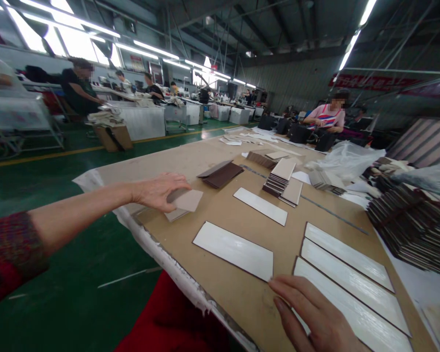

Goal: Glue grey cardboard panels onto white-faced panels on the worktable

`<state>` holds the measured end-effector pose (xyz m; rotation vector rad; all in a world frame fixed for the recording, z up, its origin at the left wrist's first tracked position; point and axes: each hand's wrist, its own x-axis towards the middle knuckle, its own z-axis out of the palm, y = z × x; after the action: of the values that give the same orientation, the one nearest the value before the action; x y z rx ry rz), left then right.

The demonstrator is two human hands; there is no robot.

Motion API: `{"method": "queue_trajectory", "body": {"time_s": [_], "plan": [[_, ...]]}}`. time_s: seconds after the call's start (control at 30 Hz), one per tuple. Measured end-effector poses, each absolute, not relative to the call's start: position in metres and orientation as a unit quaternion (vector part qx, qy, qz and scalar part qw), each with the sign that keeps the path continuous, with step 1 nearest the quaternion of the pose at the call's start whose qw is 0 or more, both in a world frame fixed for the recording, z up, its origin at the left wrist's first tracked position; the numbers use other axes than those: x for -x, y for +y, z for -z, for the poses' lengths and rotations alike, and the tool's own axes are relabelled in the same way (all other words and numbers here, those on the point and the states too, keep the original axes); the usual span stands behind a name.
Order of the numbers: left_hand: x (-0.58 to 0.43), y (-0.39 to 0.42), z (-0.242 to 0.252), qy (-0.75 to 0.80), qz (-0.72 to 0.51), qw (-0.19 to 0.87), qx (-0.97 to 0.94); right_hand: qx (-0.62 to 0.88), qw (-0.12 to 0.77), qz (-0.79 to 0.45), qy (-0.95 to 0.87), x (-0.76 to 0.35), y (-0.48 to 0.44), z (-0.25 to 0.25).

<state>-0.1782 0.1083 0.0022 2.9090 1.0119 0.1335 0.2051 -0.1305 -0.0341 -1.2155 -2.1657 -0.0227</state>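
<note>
My left hand (161, 190) reaches to the table's left side, thumb and fingers closed around a small beige panel (188, 200) that lies over another pale piece. My right hand (315, 313) is low at the front, fingers stretched out, fingertips at the near corner of a glossy white panel with a dark edge (234, 249). Beyond that panel lies a second, narrower white panel (260, 206). To the right, several white panels (352, 283) lie side by side, the nearest partly hidden by my right hand. Folded brown pieces (221, 173) rest past my left hand.
Stacked beige-topped panels (282, 171) stand mid-table (157, 161). A tall pile of dark-edged panels (418, 230) is at the right, near crumpled clear plastic (352, 159). A person in an apron (328, 117) works at the far end; others sit at benches on the left.
</note>
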Motion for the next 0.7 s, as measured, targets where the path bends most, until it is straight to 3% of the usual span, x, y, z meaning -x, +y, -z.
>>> {"method": "queue_trajectory", "body": {"time_s": [0.13, 0.33, 0.43, 0.6, 0.7], "plan": [[0.123, 0.079, -0.01, 0.231, -0.05, 0.099, -0.967, 0.475, 0.313, -0.026, -0.822, -0.175, -0.107, 0.01], [0.062, 0.031, -0.023, 0.124, -0.068, 0.123, -0.982, 0.502, 0.184, -0.076, -0.842, -0.147, -0.079, 0.005], [0.056, 0.029, -0.025, 0.1, -0.091, 0.115, -0.984, 0.52, 0.198, -0.085, -0.827, -0.152, -0.077, 0.01], [0.093, 0.046, -0.006, 0.224, -0.216, 0.1, -0.945, 0.624, 0.291, -0.102, -0.718, -0.213, -0.07, 0.018], [0.124, 0.052, 0.025, 0.327, -0.168, 0.147, -0.918, 0.683, 0.296, -0.137, -0.653, -0.256, -0.071, 0.025]]}}
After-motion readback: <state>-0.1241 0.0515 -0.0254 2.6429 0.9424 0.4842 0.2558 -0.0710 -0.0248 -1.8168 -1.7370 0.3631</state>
